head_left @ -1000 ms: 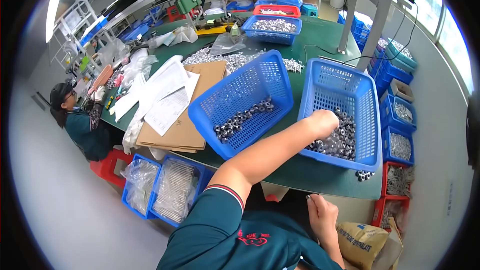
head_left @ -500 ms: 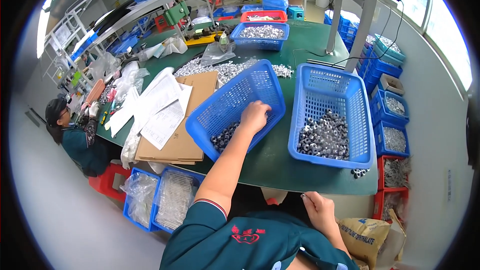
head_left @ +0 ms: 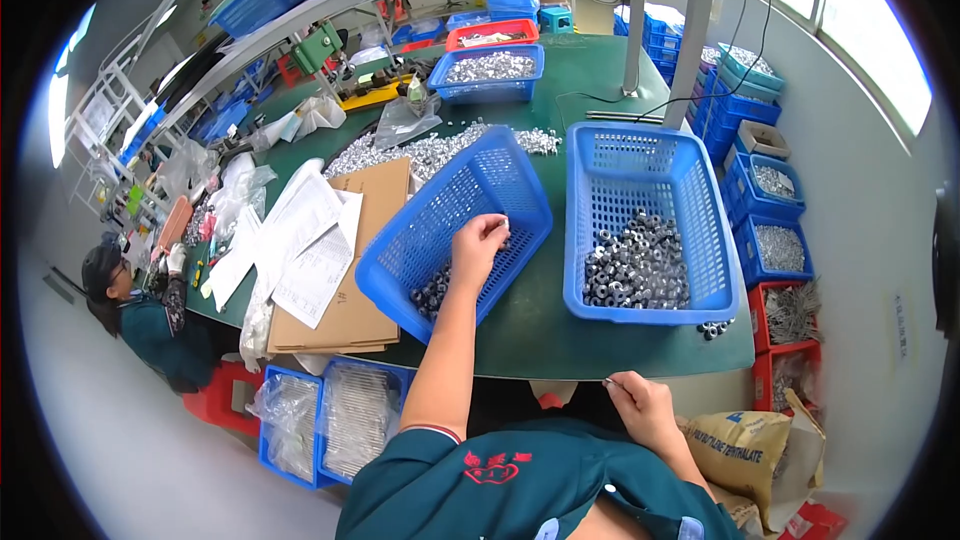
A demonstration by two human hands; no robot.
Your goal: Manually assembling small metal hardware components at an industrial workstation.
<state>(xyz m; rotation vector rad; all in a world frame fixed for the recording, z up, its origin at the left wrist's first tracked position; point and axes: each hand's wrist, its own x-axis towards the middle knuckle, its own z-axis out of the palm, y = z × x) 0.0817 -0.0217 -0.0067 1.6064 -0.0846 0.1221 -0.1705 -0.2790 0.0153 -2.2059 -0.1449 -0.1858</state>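
Note:
My left hand (head_left: 478,252) is over the left blue basket (head_left: 398,230), thumb and fingers pinched together. A small pale piece shows at its fingertips, too small to name. That basket sits askew, with dark and silvery ring-shaped metal parts (head_left: 432,292) gathered in its near end. My right hand (head_left: 645,408) is closed near the table's front edge, with a tiny glint at its fingertips that I cannot make out. Straight ahead of it stands the right blue basket (head_left: 650,317), holding a heap of similar metal parts (head_left: 638,265).
Silvery metal pieces (head_left: 420,155) lie heaped behind the left basket. Cardboard (head_left: 365,310) and papers (head_left: 318,270) lie left. A few parts (head_left: 712,330) are beside the right basket. A co-worker (head_left: 150,310) sits far left. A shelf post (head_left: 692,40) rises behind; stacked bins (head_left: 770,250) stand right.
My left hand has drawn back from the far side of the left basket, toward me and left, and now pinches a small pale piece. My right hand stays closed near the edge.

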